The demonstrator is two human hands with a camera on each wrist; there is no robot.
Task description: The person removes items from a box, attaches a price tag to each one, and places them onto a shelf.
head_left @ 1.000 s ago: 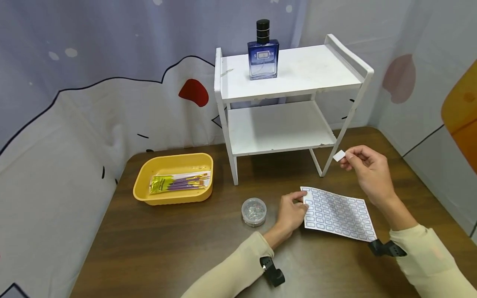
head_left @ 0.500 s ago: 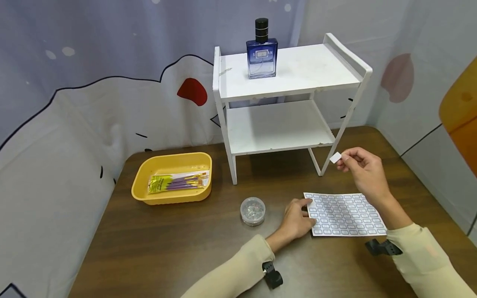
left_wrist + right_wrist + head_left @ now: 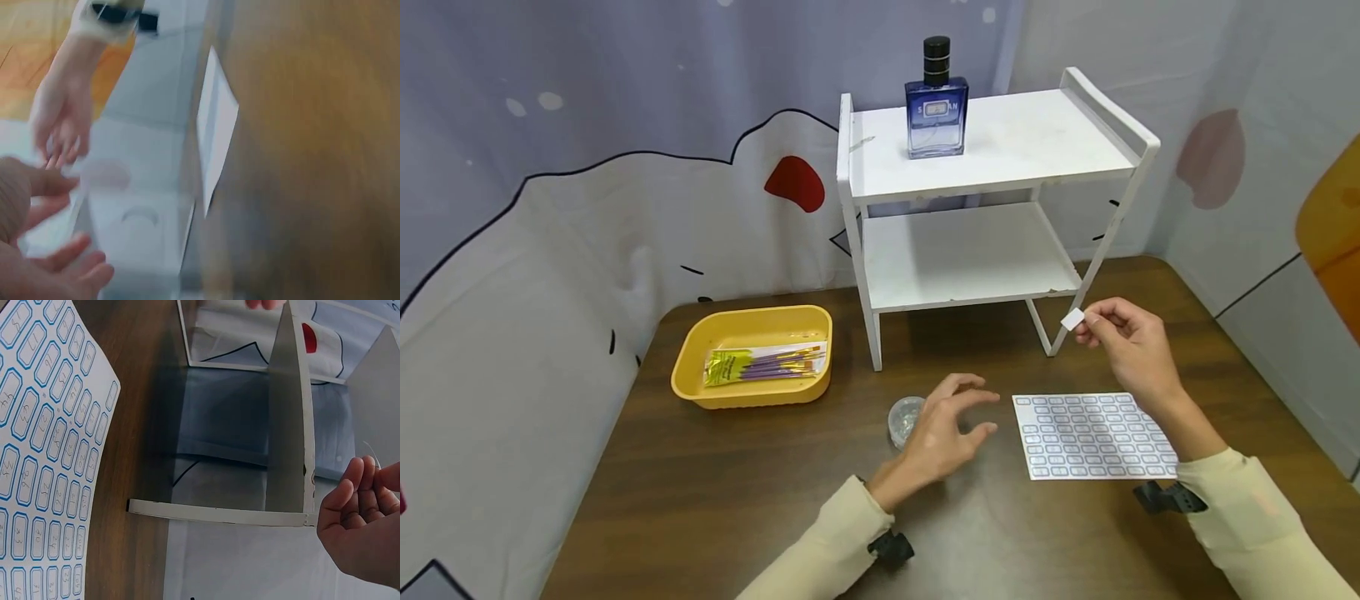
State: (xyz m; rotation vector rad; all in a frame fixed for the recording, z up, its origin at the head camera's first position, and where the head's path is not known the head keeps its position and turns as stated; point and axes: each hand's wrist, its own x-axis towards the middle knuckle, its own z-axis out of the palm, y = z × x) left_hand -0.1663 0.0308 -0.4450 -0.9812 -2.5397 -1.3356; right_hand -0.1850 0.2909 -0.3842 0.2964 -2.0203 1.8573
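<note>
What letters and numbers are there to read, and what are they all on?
"S" and "AN": on the blue perfume bottle, either side of a small label.
That label's own writing: too small to read.
Sticker sheet: handwritten numbers in blue frames, sideways and too small to read surely.
Brush packet: printing too small to read.
White sticker: no writing shows.

A decent gap can be seen between left hand (image 3: 938, 435) and label sheet (image 3: 1090, 437); upper shelf (image 3: 1037, 129) is partly blocked by the blue bottle (image 3: 936, 121), lower shelf (image 3: 966, 254) can be entered frontally.
</note>
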